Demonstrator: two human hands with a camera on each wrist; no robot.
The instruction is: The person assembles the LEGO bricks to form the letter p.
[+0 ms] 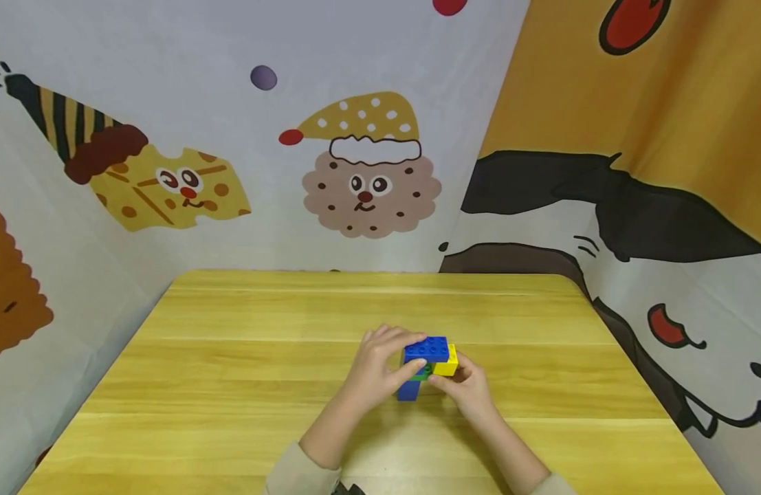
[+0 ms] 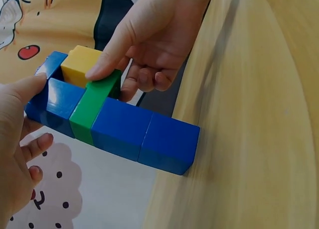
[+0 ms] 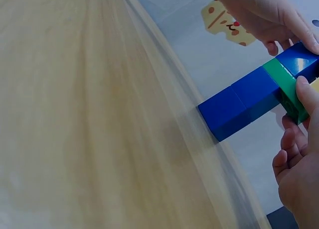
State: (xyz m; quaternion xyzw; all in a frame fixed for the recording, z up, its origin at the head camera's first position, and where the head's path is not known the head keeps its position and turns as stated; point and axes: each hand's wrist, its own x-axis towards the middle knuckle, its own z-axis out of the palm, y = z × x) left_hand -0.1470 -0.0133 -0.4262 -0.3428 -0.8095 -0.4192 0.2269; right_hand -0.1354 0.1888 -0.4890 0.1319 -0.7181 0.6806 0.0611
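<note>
A small tower of toy building bricks stands on the table between both hands. Its foot is made of two blue bricks [image 2: 144,137], one on the other. Across them lies a longer green brick [image 2: 92,112], which sticks out to the right. Over the green brick sit a blue brick [image 2: 57,104] and a yellow brick [image 1: 445,368], side by side, and a studded blue brick [image 1: 434,349] caps the tower. My left hand [image 1: 377,363] pinches the upper blue bricks between thumb and fingers. My right hand [image 1: 471,393] grips the overhanging green brick, its thumb beside the yellow brick.
The wood-grain table [image 1: 232,385] spreads out around the tower on all sides. Behind it hangs a cloth backdrop [image 1: 219,41] with cartoon figures, reaching down to the table's back edge. A small dark object [image 1: 348,489] shows by the left sleeve.
</note>
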